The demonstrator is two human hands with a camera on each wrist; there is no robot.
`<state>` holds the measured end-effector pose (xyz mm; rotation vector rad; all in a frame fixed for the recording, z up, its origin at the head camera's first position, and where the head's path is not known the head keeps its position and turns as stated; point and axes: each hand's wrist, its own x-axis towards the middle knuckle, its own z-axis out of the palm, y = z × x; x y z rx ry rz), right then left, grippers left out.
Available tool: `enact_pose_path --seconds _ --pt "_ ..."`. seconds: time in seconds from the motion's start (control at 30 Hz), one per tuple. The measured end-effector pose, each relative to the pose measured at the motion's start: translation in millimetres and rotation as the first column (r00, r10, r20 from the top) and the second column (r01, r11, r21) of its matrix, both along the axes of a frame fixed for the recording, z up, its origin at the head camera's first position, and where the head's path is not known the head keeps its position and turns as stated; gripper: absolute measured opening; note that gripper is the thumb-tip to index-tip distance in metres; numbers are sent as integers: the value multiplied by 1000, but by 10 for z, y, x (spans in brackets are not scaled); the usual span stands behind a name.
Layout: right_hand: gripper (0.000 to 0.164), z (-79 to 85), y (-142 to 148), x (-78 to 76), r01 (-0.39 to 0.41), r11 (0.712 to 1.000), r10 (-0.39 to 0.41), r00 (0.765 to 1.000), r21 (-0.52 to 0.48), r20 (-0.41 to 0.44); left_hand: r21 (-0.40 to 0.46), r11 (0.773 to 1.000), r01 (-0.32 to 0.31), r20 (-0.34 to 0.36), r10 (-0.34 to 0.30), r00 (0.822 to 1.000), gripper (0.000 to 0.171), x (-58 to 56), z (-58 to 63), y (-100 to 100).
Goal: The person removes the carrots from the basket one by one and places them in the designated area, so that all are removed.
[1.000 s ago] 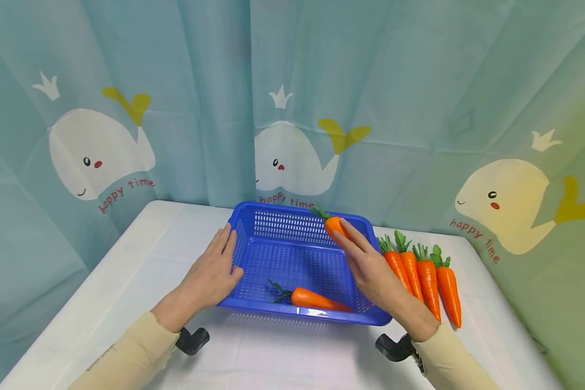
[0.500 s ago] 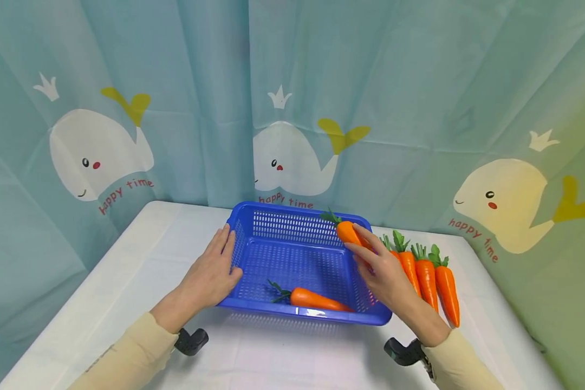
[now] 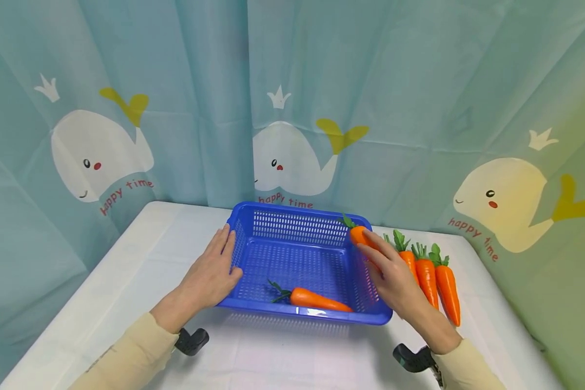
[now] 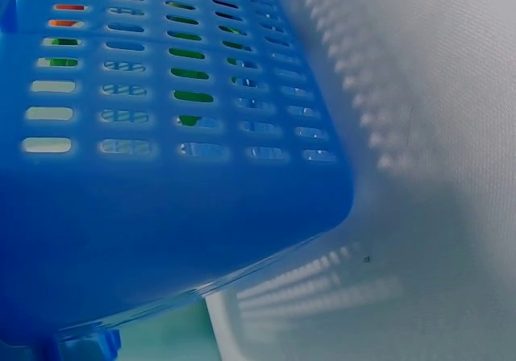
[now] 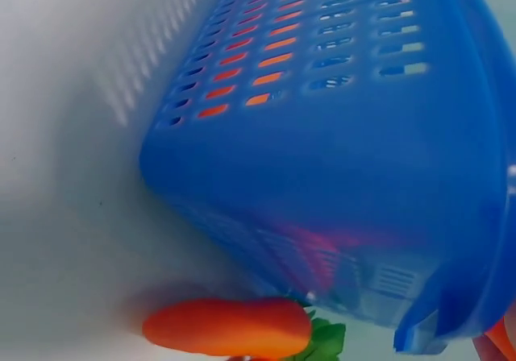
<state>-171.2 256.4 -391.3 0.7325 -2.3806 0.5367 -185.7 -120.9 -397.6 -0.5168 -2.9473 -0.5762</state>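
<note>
My right hand (image 3: 396, 277) pinches a carrot (image 3: 358, 235) near its leafy top, over the right rim of a blue plastic basket (image 3: 273, 307). The carrot's lower end is hidden by the fingers. My left hand (image 3: 209, 273) rests with straight fingers along the basket's left rim. A second carrot (image 3: 317, 299) lies inside, against the near wall, leaves to the left. In the right wrist view, a carrot (image 5: 230, 327) lies on the table beside the basket wall (image 5: 322, 159). The left wrist view has the perforated basket wall (image 4: 161, 208) but no hand.
Several carrots (image 3: 426, 276) lie side by side on the white table (image 3: 273, 357), right of the basket, leaves away from me. A teal curtain (image 3: 395, 65) with whale prints hangs behind the table.
My right hand has moved right with its carrot, from over the basket's inside to its right rim, and now covers more of the nearest table carrot. My left hand has stayed put.
</note>
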Motion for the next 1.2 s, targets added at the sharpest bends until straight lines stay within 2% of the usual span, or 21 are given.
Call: enact_pose_path --seconds 0.17,0.33,0.8,1.07,1.2 --pt "55 -4 53 19 -3 1000 3 1000 0 -5 -5 1000 0 -1 0 1000 74 -3 -3 0" --pt "54 -4 122 38 17 1000 -17 1000 -7 -26 -7 1000 -2 -5 2 1000 74 -4 -3 4" --pt "58 37 325 111 76 997 -76 997 -18 8 -5 1000 0 -9 0 1000 74 -7 -10 12" --pt "61 63 468 149 103 994 -104 994 -37 -32 4 1000 5 -20 -5 1000 74 4 -8 11" --pt "60 60 508 173 106 993 -107 994 -49 -17 0 1000 4 -21 -4 1000 74 7 -8 10"
